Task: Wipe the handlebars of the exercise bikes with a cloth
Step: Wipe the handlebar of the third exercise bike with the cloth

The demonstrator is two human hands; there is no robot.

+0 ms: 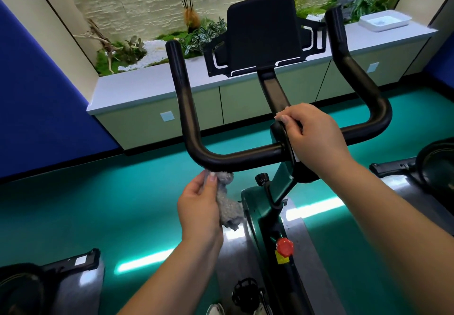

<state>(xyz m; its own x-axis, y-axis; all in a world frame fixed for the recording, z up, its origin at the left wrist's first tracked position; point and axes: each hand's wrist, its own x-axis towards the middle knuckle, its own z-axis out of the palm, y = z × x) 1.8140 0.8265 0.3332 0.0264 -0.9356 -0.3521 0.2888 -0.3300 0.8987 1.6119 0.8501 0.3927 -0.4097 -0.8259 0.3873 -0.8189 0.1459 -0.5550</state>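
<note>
A green exercise bike stands right in front of me with a black U-shaped handlebar [245,157]. Its left horn [181,88] and right horn [344,52] rise toward a black tablet holder [262,32]. My left hand [199,206] is closed around a grey fuzzy cloth [227,201] and presses its top against the underside of the handlebar's lower left bend. My right hand [312,135] grips the middle of the handlebar at the stem clamp, over a white label.
A red knob [285,246] and a black adjustment knob [262,179] sit on the bike frame below. Parts of other bikes show at the lower left [49,280] and at the right [417,165]. A white counter [147,86] with cabinets and plants runs behind, over a teal floor.
</note>
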